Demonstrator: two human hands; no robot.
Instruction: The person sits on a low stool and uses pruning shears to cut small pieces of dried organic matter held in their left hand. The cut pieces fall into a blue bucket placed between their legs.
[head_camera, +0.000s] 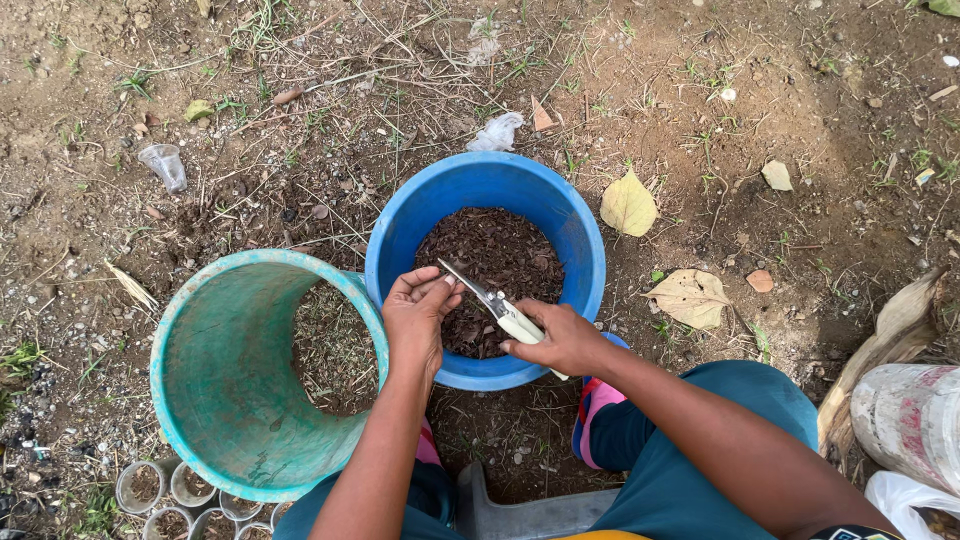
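Note:
A blue bucket (570, 225) stands on the dirt in front of me, filled partway with dark brown chopped material (500, 255). Over its near rim my right hand (565, 340) grips the pale handle of a pair of scissors (495, 303), whose metal blades point up-left. My left hand (415, 315) is held palm-up at the blade tips, fingers curled around something small that I cannot make out. Both hands hover above the bucket's contents.
A green bottomless tub (225, 400) lies tilted at the left, touching the blue bucket. Small clear cups (165, 488) cluster at the bottom left; another cup (165, 165) lies farther off. Dry leaves (628, 205) litter the ground. A white container (910, 420) sits at the right. My knees flank a grey stool (520, 510).

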